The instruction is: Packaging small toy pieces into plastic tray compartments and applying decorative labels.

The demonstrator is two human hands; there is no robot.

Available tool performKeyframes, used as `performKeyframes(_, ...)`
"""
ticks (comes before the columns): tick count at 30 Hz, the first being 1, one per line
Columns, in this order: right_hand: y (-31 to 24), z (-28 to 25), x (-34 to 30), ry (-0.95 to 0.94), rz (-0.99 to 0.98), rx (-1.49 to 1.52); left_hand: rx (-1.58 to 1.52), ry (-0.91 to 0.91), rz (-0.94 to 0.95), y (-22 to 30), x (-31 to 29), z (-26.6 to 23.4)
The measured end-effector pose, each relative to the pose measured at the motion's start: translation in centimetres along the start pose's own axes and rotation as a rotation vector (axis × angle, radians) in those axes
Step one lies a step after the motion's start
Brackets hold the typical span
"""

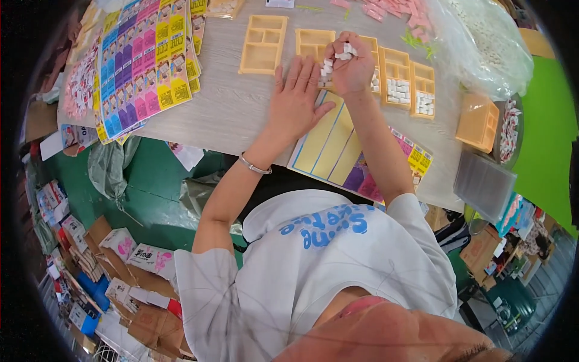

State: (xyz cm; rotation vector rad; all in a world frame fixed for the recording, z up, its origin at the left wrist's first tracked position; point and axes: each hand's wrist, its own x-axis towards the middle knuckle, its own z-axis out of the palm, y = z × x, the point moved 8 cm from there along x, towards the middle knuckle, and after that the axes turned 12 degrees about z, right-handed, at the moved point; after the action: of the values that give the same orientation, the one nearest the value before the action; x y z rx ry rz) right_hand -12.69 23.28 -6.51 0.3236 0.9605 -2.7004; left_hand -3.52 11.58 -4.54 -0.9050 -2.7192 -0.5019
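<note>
My right hand (351, 73) is turned palm up, its fingers curled round a small heap of little white pieces (346, 52). My left hand (295, 96) lies flat, fingers stretched out, at the near side of a yellow compartment tray (315, 31). More white pieces (326, 71) show between the two hands at that tray; what lies under the left fingers is hidden. Right of my right hand, partly covered by it, another tray holds white pieces. Two further trays (395, 49) (423, 65) carry white pieces in their near compartments. A tray (259, 72) to the left has bare compartments.
Colourful printed sheets (148, 60) overlap at the table's left. A printed sheet (325, 142) lies under my forearms at the near edge. Pink pieces (398, 11) and a clear bag of white pieces (482, 45) lie at the far right. Stacked trays (476, 123) stand near a clear plastic box (482, 184).
</note>
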Motion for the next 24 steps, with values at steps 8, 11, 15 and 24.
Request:
performKeyframes(8,-2.1,-3.9,-1.6,0.107,0.223,0.337,0.002,-0.029,0.075,0.5,0.3,0.2)
performKeyframes(11,-2.3,-4.4,-3.1,0.035,0.283,0.351,-0.175,0.056,0.021,-0.4,-0.2,0.5)
performKeyframes(15,-3.4,-4.3,-4.1,0.025,0.226,0.163,-0.179,0.113,0.023,-0.3,-0.5,0.2)
performKeyframes(24,-2.6,1.2,-4.2,0.221,-0.514,-1.961,-0.159,0.13,-0.027,-0.4,-0.8,-1.6)
